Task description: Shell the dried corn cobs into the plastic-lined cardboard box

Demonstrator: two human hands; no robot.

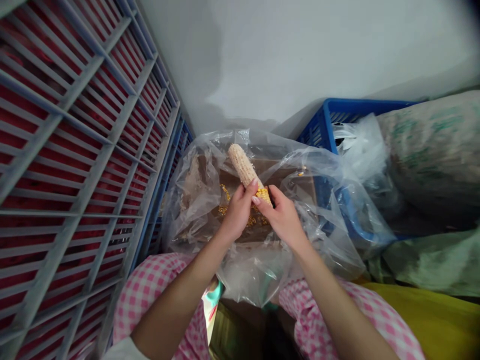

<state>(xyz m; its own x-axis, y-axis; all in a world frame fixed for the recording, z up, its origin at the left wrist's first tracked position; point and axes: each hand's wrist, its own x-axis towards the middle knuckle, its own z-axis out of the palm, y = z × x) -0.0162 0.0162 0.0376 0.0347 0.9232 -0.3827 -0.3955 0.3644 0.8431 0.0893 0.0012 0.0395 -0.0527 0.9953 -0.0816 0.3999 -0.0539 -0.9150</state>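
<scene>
A corn cob (243,164) is held between my two hands, tilted with its far end up and to the left. Most of it is bare and pale; a band of yellow kernels shows at the near end. My left hand (240,207) grips it from the left, thumb lying across the cob. From the right, my right hand (281,212) closes round the kernel-covered end, its thumb beside the other thumb. Beneath them, loose corn kernels (223,210) lie in a clear plastic bag (255,272) spread over a cardboard box (300,192).
A tall stack of slatted crates (75,130) with red contents rises close on the left. To the right stands a blue crate (326,120) holding a filled sack (435,145) and a white plastic bag (369,150). A white wall (270,60) is behind. Yellow material (431,315) lies at lower right.
</scene>
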